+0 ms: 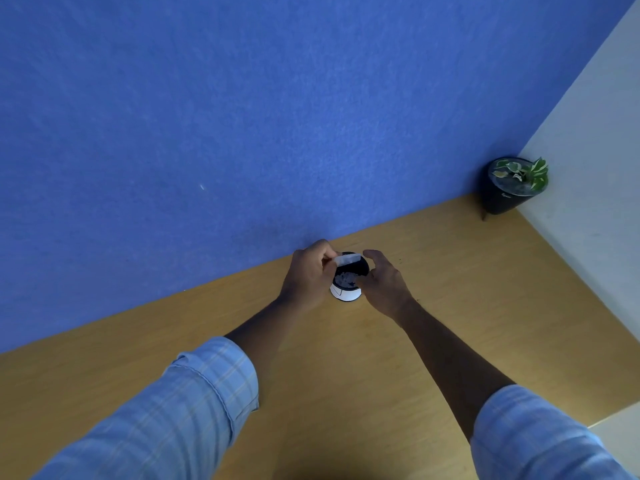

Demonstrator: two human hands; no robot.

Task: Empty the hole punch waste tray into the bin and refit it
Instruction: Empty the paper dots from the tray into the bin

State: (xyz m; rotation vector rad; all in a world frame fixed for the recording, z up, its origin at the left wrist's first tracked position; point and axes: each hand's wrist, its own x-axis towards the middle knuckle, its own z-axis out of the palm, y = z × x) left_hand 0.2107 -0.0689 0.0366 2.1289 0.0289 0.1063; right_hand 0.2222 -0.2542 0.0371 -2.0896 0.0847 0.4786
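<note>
My left hand point(306, 271) holds the waste tray point(347, 259), a small pale strip pinched at its left end, right over the mouth of the bin point(346, 282). The bin is my landmark: a little round pot, white outside and dark inside, standing on the desk point(346, 368) close to the blue wall point(242, 116). The tray lies across the bin's far rim, roughly level as far as I can tell, though it is small and a bit blurred.

My right hand point(386, 284) sits just beside the bin on its right. Its fingers point(375, 256) are loosely curled and hold nothing; the tips come near the tray's right end, and I cannot tell whether they touch it. The thumb seems to rest at the bin's rim.

Pale scraps already lie inside the bin, so I judge the emptying is under way or nearly done. I cannot see whether any scraps remain in the tray. The refit is all still ahead, and the hole punch itself is nowhere in view. A potted plant point(516, 183) stands well apart from the bin, in the far right corner.
</note>
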